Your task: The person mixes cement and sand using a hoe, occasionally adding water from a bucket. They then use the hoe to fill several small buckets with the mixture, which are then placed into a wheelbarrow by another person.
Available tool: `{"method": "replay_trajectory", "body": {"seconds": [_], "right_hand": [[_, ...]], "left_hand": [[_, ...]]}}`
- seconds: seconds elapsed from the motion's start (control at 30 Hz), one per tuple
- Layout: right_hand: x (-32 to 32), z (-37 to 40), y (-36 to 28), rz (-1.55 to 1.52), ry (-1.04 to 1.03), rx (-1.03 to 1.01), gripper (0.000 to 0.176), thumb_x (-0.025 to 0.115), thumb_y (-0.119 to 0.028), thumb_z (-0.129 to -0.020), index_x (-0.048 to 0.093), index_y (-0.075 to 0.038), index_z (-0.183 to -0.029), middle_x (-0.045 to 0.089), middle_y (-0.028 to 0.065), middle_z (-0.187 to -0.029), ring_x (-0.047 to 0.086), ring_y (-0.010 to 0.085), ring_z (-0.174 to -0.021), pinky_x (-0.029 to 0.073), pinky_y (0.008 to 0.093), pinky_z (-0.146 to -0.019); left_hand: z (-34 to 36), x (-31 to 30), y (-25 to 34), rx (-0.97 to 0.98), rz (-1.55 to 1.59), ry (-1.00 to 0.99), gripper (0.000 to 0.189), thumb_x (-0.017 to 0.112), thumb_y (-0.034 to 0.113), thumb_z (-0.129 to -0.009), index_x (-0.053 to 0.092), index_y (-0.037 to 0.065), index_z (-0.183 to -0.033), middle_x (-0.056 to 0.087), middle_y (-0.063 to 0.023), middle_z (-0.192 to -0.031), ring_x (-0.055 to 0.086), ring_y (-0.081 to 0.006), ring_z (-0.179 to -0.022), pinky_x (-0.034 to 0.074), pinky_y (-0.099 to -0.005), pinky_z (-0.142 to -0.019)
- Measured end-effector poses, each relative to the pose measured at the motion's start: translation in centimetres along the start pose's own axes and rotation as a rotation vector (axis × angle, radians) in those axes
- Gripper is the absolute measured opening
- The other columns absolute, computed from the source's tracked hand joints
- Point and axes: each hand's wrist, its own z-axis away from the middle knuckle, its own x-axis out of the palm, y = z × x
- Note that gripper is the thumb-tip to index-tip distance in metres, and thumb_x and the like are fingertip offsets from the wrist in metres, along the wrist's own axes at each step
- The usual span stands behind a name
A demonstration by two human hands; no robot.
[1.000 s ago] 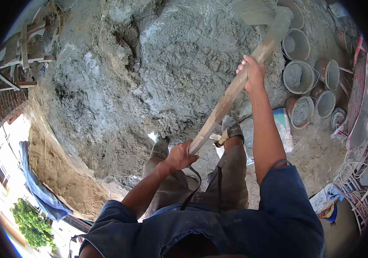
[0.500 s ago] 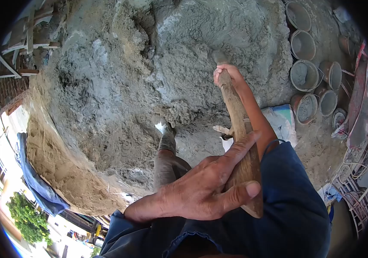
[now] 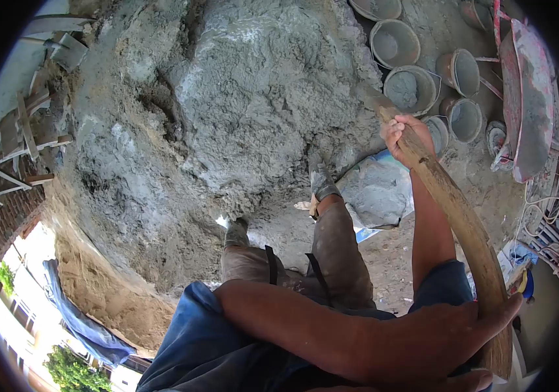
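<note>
A long, curved wooden handle runs from beside my body toward a wet grey mortar heap. Its far end is caked grey, and the tool's head cannot be made out. My right hand is closed round the handle near that far end. Lower down, my left hand grips the butt end, with thumb and forefinger on either side of the wood. My mortar-covered feet stand at the near edge of the heap. A pale sack with grey material on it lies right of my right leg.
Several buckets, some with grey mix inside, stand to the right of the heap. Beyond them is a mortar-stained wheelbarrow. Sand is piled at the left beside a blue tarp. Scrap wood lies at upper left.
The handle has swung right and now points toward the buckets' side of the heap. Both hands moved right with it, keeping hold. My view has shifted, showing both legs.
</note>
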Motion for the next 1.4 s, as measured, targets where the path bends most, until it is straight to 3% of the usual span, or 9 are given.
{"method": "replay_trajectory", "body": {"seconds": [0.17,0.23,0.37,0.43,0.7,1.0,1.03,1.27,1.4], "right_hand": [[0.7,7.3,-6.0,0.061,0.094,-0.336,0.006,0.05,-0.007,-0.087,0.05,-0.003,-0.083,0.053,0.0046,-0.074,0.057,0.0144,-0.067,0.053,0.0312,-0.064],[-0.3,7.5,-7.8,0.106,0.128,-0.436,0.005,0.051,-0.007,-0.086,0.05,-0.004,-0.083,0.053,0.0044,-0.072,0.056,0.0148,-0.065,0.053,0.0317,-0.062],[-5.1,3.1,-8.7,0.295,0.306,-0.848,0.005,0.054,-0.007,-0.083,0.05,-0.006,-0.08,0.052,0.0041,-0.066,0.054,0.0154,-0.06,0.051,0.0333,-0.057],[-8.2,-0.8,-9.0,0.329,0.409,-0.89,0.006,0.056,-0.006,-0.082,0.05,-0.006,-0.079,0.051,0.0045,-0.065,0.054,0.0163,-0.059,0.051,0.0344,-0.056],[-8.6,-1.6,-4.7,0.375,0.487,-1.204,0.008,0.057,-0.002,-0.077,0.05,-0.004,-0.082,0.051,0.0077,-0.063,0.052,0.0205,-0.053,0.049,0.038,-0.051],[1.8,-16.0,5.6,0.628,0.304,-0.873,0.01,0.062,0.0,-0.078,0.052,0.0,-0.08,0.053,0.0083,-0.064,0.054,0.0178,-0.05,0.047,0.0346,-0.047],[0.9,-20.3,6.1,0.648,0.304,-0.822,0.009,0.062,0.0,-0.078,0.053,0.0,-0.077,0.053,0.0089,-0.062,0.054,0.0181,-0.05,0.047,0.0341,-0.047],[-9.2,-33.9,25.0,0.618,0.398,-0.132,0.005,0.057,-0.005,-0.08,0.052,-0.003,-0.078,0.054,0.0094,-0.063,0.055,0.0243,-0.053,0.049,0.0405,-0.055],[-6.8,-31.0,25.7,0.627,0.321,-0.02,0.007,0.053,-0.008,-0.082,0.048,-0.006,-0.077,0.052,0.0061,-0.063,0.052,0.0217,-0.055,0.049,0.0375,-0.058]], "left_hand": [[-1.1,-0.1,-1.8,0.061,-0.095,-0.004,0.085,0.047,0.051,-0.094,0.015,-0.009,-0.145,0.06,-0.0262,-0.093,0.061,-0.039,-0.084,0.051,-0.0456,-0.075],[0.9,-2.4,-3.2,0.013,-0.095,0.068,0.088,0.059,0.03,-0.092,0.002,-0.004,-0.149,0.059,-0.0279,-0.097,0.061,-0.0399,-0.086,0.049,-0.0441,-0.082],[6.3,-10.2,-7.4,-0.694,-0.071,0.114,0.096,0.066,0.016,-0.077,0.006,0.013,-0.153,0.056,-0.0292,-0.119,0.063,-0.0357,-0.1,0.05,-0.0419,-0.09],[8.4,-13.2,-14.2,-0.947,-0.413,0.179,0.089,0.067,0.01,-0.068,0.026,0.011,-0.147,0.063,-0.0226,-0.104,0.066,-0.032,-0.094,0.052,-0.0384,-0.087],[15.8,-14.2,-33.5,-0.718,-0.875,0.505,0.041,0.063,0.007,-0.068,0.049,0.006,-0.107,0.064,-0.0201,-0.095,0.062,-0.0433,-0.088,0.05,-0.0498,-0.075],[23.5,-8.0,-22.3,-0.887,-0.616,0.815,0.044,0.069,0.014,-0.069,0.051,0.004,-0.107,0.061,-0.023,-0.086,0.063,-0.0383,-0.079,0.049,-0.0453,-0.072],[24.4,-8.8,-20.9,-0.841,-0.572,0.865,0.046,0.069,0.009,-0.07,0.052,-0.002,-0.111,0.06,-0.0146,-0.089,0.06,-0.0252,-0.081,0.049,-0.0382,-0.075],[32.6,-3.2,-11.6,-0.829,-0.035,1.088,0.051,0.064,0.01,-0.077,0.048,-0.007,-0.122,0.056,-0.0122,-0.11,0.054,-0.0249,-0.105,0.042,-0.0368,-0.094],[30.6,-2.0,-5.9,-0.635,-0.178,0.893,0.089,0.059,0.034,-0.094,0.001,-0.008,-0.148,0.036,-0.0278,-0.14,0.041,-0.0313,-0.129,0.033,-0.0361,-0.107]]}}
